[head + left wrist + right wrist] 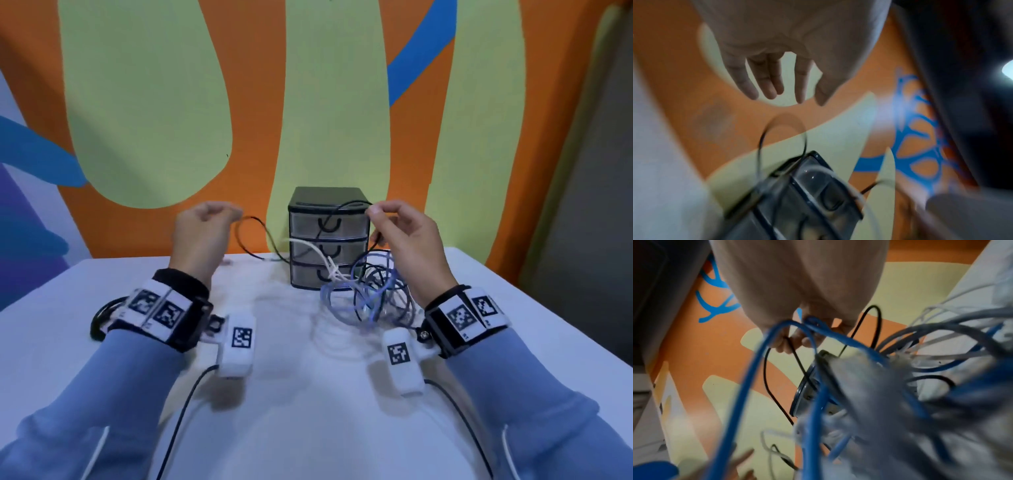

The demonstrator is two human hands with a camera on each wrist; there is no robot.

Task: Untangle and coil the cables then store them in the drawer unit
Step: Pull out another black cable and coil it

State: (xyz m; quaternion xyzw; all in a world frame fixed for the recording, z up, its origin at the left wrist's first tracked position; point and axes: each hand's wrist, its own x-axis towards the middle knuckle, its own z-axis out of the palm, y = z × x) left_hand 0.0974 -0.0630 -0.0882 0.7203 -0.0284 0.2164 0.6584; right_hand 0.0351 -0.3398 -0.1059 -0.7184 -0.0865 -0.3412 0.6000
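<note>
Head view: both hands raised above the table (102, 291). Right hand (407, 240) pinches a thin black cable (346, 205) between thumb and forefinger, in front of the drawer unit (329, 236) that stands between the hands. Left hand (202, 233) looks curled by the cable's other loop; in the left wrist view its fingers (764, 81) hang loose, grasp unclear. Tangled blue and white cables (370, 294) lie below the right hand, beside the unit.

One drawer unit (329, 240) with three drawers, two hands, one tangle of cables (373, 298)
</note>
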